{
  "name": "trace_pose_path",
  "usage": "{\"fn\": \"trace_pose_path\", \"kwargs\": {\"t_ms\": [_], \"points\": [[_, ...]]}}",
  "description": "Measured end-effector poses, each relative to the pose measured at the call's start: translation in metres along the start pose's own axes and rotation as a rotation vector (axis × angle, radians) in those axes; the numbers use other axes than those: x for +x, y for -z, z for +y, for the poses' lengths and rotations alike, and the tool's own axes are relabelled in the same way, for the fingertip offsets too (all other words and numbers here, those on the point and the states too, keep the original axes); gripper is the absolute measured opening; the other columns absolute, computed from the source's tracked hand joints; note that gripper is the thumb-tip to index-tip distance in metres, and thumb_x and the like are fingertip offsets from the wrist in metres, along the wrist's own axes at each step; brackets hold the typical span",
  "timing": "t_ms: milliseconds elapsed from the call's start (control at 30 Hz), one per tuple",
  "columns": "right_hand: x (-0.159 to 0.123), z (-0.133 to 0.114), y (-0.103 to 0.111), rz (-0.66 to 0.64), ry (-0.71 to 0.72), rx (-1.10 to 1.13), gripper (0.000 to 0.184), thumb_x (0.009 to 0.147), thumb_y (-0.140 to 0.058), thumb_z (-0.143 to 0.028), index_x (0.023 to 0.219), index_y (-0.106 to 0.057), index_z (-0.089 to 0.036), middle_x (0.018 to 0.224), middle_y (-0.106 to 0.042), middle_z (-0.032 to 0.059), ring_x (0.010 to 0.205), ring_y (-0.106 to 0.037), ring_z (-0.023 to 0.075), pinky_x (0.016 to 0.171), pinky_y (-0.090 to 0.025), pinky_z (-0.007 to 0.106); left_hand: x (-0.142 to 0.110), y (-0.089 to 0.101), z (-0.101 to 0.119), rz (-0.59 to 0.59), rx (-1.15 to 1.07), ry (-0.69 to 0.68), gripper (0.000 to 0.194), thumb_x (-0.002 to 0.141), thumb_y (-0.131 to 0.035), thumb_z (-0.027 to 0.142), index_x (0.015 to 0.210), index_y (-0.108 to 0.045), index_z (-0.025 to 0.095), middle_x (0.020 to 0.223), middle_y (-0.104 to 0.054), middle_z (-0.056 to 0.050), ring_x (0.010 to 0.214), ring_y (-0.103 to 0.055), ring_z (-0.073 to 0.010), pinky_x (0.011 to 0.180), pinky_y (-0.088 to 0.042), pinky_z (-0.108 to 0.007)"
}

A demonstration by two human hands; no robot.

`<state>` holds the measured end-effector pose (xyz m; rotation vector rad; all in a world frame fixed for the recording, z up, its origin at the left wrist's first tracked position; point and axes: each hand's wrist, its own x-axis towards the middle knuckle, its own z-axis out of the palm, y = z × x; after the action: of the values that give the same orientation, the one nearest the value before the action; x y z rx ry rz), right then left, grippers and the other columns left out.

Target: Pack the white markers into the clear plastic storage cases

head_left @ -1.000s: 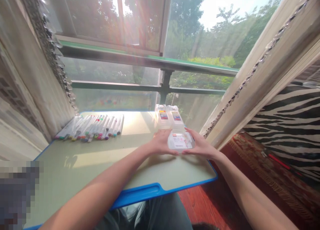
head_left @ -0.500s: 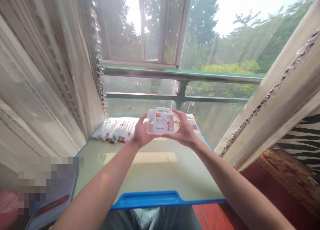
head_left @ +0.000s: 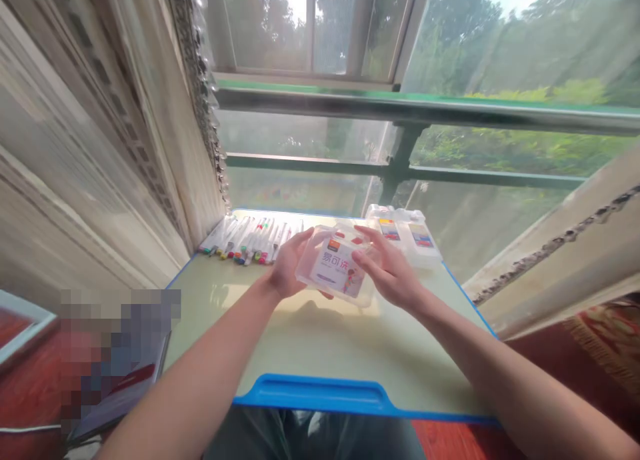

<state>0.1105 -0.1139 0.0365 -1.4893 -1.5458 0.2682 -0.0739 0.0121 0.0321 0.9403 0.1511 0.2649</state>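
Note:
A clear plastic case (head_left: 336, 273) with a white printed label hangs tilted above the middle of the table. My left hand (head_left: 294, 263) grips its left side, with fingertips showing beneath the lower edge. At its upper right, my right hand (head_left: 393, 270) lays the thumb over the front while the fingers reach behind the top edge. The case seems closed, and what is inside cannot be made out. Left of my hands, several white markers (head_left: 245, 237) with coloured ends lie in a row.
The light table (head_left: 280, 347) has a blue rim (head_left: 320, 393) at the front. More clear plastic cases (head_left: 410, 237) stand at the back right. Behind the table run a railing (head_left: 350, 103) and windows. Curtains (head_left: 125, 127) hang at both sides, and a partly blurred object lies at lower left.
The case has come lower and closer and is now tilted. My right thumb has moved onto its front. My view has turned downward, showing the cases at the back right.

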Motion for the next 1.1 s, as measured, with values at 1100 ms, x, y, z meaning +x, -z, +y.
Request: {"fn": "trace_pose_path", "kwargs": {"t_ms": [1100], "points": [[-0.013,-0.002,0.0,0.314,0.279,-0.067,0.031,0.093,-0.061,-0.023,0.124,-0.065,-0.025,0.112,-0.072,0.0063,0.099,-0.068,0.0208,0.087,-0.054,0.038,0.0,-0.031,-0.01,0.067,-0.003,-0.088,0.057,0.087,-0.05,0.057,0.118,-0.069,0.013,0.111,-0.073,-0.015,0.106,-0.066,-0.0361,0.093,-0.047,-0.048]]}}
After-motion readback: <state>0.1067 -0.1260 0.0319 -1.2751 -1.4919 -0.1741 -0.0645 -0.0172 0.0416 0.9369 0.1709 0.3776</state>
